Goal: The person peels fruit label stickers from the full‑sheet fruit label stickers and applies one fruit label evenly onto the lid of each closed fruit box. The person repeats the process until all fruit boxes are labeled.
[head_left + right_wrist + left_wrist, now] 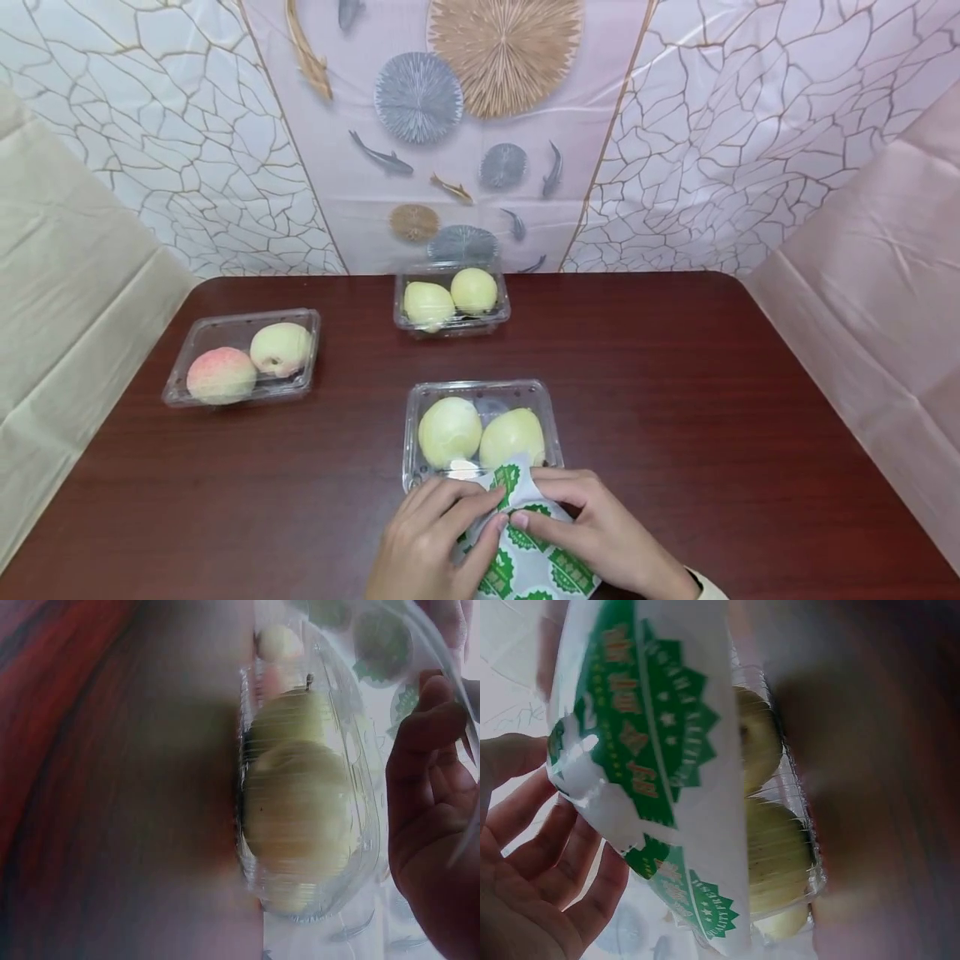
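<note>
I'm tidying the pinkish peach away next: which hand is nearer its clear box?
Left. In the head view, the left hand is below and right of the clear box; the right hand is farther right, across the green-printed wrap.

This looks like a small booth w/ cloth walls, set up round a table (675, 375). The table is dark red-brown & looks like wood. At the back is a shiny printed cloth (465, 179) w/ gold crack lines, fish & big round shapes. Plain pale cloths, the L one (67, 283) & the R one (885, 283), have creases. Can't tell if it's in a home, shop, etc.
</note>
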A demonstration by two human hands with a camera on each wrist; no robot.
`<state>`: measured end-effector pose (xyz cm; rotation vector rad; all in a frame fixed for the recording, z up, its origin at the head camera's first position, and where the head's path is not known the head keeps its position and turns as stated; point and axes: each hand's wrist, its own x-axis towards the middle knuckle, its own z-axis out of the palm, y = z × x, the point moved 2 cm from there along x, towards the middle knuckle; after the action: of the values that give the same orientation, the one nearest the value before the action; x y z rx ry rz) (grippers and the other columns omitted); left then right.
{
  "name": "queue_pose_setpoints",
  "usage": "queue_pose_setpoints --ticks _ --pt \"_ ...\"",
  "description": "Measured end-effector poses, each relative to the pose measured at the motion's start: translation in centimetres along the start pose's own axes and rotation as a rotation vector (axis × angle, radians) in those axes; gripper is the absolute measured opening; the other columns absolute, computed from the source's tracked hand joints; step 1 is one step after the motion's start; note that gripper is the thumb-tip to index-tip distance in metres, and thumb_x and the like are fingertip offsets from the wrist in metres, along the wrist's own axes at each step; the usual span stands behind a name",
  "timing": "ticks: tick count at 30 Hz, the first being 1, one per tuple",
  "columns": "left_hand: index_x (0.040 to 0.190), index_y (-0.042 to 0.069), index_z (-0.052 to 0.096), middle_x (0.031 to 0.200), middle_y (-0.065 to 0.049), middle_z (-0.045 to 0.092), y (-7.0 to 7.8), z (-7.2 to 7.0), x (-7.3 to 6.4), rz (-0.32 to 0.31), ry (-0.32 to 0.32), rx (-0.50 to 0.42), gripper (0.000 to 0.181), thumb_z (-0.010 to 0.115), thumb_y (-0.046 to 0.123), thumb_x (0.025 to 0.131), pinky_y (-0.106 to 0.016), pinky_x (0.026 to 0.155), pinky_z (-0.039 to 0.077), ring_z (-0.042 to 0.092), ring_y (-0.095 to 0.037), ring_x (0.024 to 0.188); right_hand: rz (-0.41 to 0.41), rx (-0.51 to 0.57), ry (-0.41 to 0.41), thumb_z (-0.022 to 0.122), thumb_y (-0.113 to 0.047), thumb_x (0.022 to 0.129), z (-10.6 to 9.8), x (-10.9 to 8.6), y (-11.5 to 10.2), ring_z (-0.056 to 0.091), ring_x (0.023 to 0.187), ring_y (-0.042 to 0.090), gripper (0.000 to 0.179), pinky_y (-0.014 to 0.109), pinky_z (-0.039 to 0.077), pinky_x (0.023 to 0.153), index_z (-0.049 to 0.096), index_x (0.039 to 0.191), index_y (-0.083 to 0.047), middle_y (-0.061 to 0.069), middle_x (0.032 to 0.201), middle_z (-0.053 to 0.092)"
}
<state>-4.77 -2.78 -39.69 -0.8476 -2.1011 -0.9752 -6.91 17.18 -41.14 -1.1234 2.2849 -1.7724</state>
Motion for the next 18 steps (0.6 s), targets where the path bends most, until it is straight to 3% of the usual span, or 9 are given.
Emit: queue_pose_setpoints --ticks 5,11,18 --pt "0.102 0.017 0.078 0.092 0.012 0.067 0.00 -0.25 -0.16 -0.054 -0.027 -0.034 0.017 0.068 0.028 0.095 -0.017 0.073 0.047 0.059 -0.005 0.083 -0.014 -0.009 -0.019 0.064 0.001 0.094 0.05 -0.15 -0.09 0.064 0.098 0.016 0.029 0.028 0.054 0.081 0.070 0.118 -0.014 -0.001 0.110 0.070" --pt "0.102 0.023 0.073 0.095 0.014 0.069 -0.08 -0.65 -0.25 -0.147 -0.044 -0.036 0.017 0.079 0.023 0.085 -0.022 0.080 0.050 0.063 -0.006 0.089 0.033 0.007 -0.046 0.063 -0.001 0.095 0.26 -0.22 -0.24 0.063 0.091 0.009 0.029 0.028 0.057 0.069 0.067 0.120 -0.015 -0.001 0.108 0.069" --pt "0.091 0.024 0.067 0.091 0.016 0.066 -0.07 -0.39 -0.32 -0.138 -0.049 -0.006 0.007 0.074 0.021 0.089 -0.022 0.080 0.048 0.061 -0.005 0.086 0.112 0.006 -0.064 0.054 -0.001 0.100 0.14 -0.50 -0.27 0.063 0.088 0.003 0.025 0.029 0.057 0.067 0.065 0.119 -0.015 -0.001 0.104 0.069"
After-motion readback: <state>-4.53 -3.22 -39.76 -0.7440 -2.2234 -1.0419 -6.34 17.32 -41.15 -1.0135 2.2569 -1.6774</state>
